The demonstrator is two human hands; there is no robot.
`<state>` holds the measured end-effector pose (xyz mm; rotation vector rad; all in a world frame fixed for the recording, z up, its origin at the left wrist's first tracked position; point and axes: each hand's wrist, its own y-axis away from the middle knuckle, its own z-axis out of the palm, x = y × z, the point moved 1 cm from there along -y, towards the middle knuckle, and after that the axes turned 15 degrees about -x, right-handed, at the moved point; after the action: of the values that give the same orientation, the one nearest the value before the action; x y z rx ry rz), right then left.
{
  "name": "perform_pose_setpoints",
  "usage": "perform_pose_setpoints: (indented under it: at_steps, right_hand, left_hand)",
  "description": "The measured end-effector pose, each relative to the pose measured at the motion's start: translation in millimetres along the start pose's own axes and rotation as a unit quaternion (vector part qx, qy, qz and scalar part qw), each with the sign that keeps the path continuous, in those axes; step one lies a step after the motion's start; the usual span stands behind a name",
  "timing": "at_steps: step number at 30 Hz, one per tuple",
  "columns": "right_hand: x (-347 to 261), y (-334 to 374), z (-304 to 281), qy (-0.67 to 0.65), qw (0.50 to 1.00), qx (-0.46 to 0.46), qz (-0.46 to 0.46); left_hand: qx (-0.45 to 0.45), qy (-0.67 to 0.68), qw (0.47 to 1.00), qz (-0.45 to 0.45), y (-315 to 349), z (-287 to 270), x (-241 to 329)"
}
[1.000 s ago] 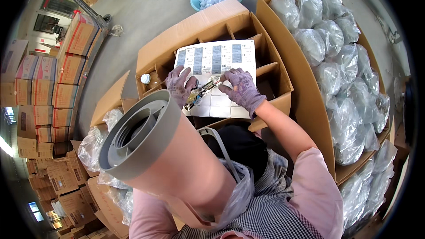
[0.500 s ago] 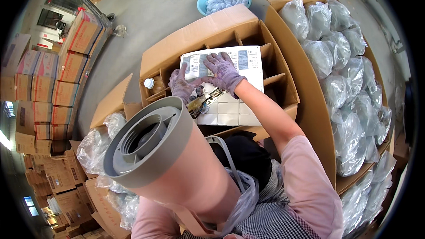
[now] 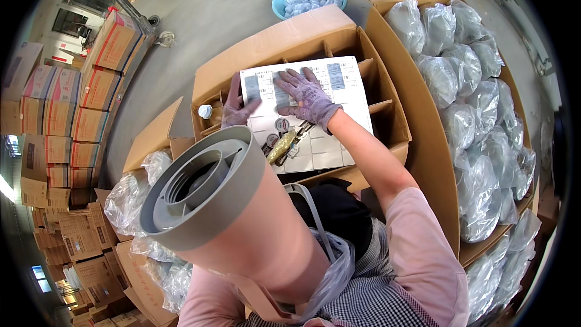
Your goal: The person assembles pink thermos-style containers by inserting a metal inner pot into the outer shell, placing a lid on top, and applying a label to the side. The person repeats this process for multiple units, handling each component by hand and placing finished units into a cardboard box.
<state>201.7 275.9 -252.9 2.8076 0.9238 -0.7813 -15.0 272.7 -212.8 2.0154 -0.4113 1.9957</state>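
A flat white sheet with printed label panels (image 3: 327,106) lies across the open top of a divided cardboard box (image 3: 393,109). My right hand (image 3: 305,97), in a purple glove, rests on the sheet with its fingers stretched out. My left hand (image 3: 236,106), gloved likewise, is at the sheet's left edge, thumb spread from the fingers and slightly blurred. A small shiny gold-olive piece (image 3: 282,146) sits on the sheet's near part, beside a round dark emblem (image 3: 282,124). A bottle with a white cap (image 3: 205,112) stands in the box's left compartment.
A large pink cylinder with a grey rim (image 3: 200,181) covers the lower middle. To the right, a big carton (image 3: 417,163) holds several bagged clear items (image 3: 466,79). A blue basin (image 3: 279,7) of caps stands beyond. Stacked cartons (image 3: 91,121) line the left.
My left hand has moved left, off the gold-olive piece to the sheet's edge. The sheet has turned slightly anticlockwise and its far edge sits higher. My right hand stays on it.
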Motion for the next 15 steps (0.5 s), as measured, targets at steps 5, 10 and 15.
perform_pose_setpoints:
  at_steps: [5, 10, 15]
  right_hand:
    - [-3, 3, 0, 0.006, 0.999, 0.006, -0.032]
    - [3, 7, -2, 0.024, 0.999, 0.009, -0.032]
    - [7, 4, 12, 0.027, 0.999, 0.013, -0.045]
  left_hand:
    - [-0.099, 0.068, 0.991, -0.063, 9, -43, -37]
    - [-0.037, 0.211, 0.976, -0.038, 12, -37, -54]
    - [-0.022, 0.167, 0.986, -0.017, 14, -30, -50]
